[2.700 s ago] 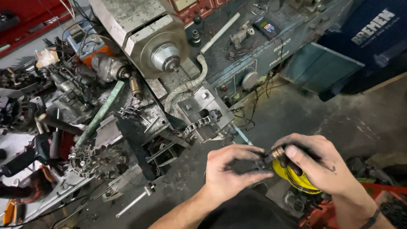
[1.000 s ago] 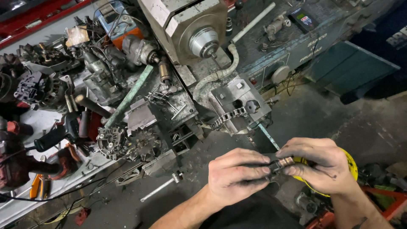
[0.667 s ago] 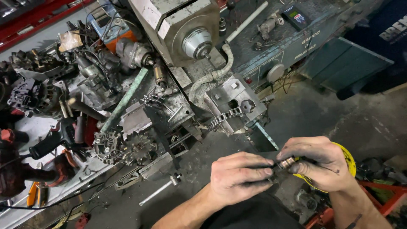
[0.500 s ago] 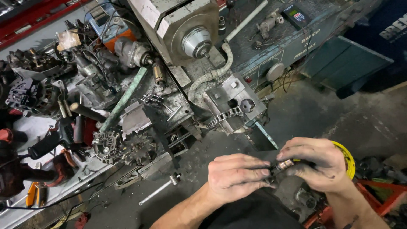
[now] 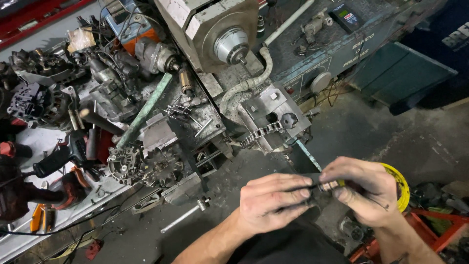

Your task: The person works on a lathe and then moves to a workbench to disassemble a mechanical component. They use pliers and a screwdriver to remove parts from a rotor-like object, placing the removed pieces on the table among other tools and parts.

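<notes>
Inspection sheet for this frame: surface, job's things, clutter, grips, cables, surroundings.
Surface: grimy bench, crowded with metal parts.
Job's things: small dark part with a coppery end, held between both hands; what it is cannot be told.
Clutter: alternator, chain, green rod, loose bolt.
Grips: left hand and right hand both pinch the part.
Cables: black cable on the lower left; thin wires under the blue machine.
Surroundings: spindle above; yellow reel behind the right hand; stained floor.
</notes>
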